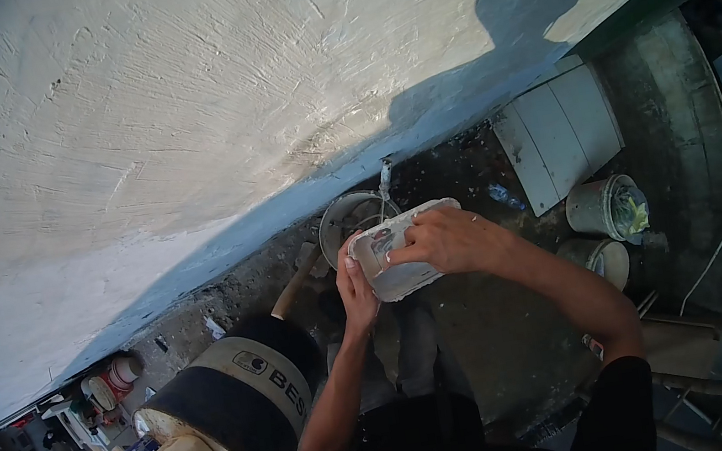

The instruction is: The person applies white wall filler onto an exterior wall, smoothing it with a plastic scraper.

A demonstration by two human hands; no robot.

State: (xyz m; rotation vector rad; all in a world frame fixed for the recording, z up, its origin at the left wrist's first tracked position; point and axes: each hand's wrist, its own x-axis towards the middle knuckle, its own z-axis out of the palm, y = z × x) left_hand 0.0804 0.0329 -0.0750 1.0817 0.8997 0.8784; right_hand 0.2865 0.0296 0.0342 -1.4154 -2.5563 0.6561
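Left hand (357,289): clasps one end of the pale, crusted container (410,284), fingers closed around its wall, fingertips partly hidden. Likely held this way to steady it and keep its open top facing the body.

Right hand (448,242): reaches over the rim from the opposite side, fingers curled and bunched inside; whether they pinch anything, cannot tell. The wrist's bend probably gives those fingers access to the inner floor.

Bucket (326,225) just beyond the left fingertips, wooden handle (295,284) left of them, dark drum (225,376) further left.
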